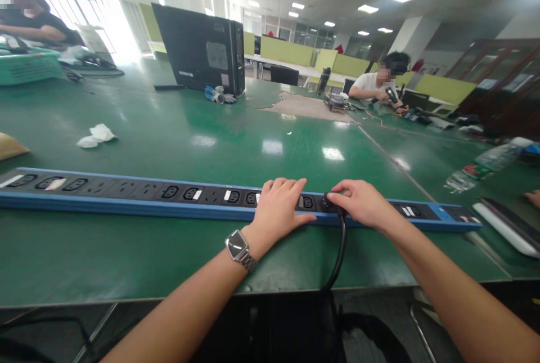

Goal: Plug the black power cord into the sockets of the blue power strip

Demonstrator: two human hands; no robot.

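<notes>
A long blue and black power strip [219,216] lies across the green table, with rows of sockets and small white labels on top. My left hand [280,205], below a wrist watch [237,246], rests flat over the strip's middle with fingers spread. Just to its right, my right hand [358,201] grips a black plug [327,201] at a socket on the strip. From the plug a thick black cable [341,250] hangs over the table's front edge. How deep the plug sits is hidden by my fingers.
On the green table [169,132] stand a black computer case [202,48] and a plastic bottle [481,166]. Gloves [220,94] lie beside the case, crumpled tissue [97,135] at left. A green basket [29,67] is back left. Two people sit across the table.
</notes>
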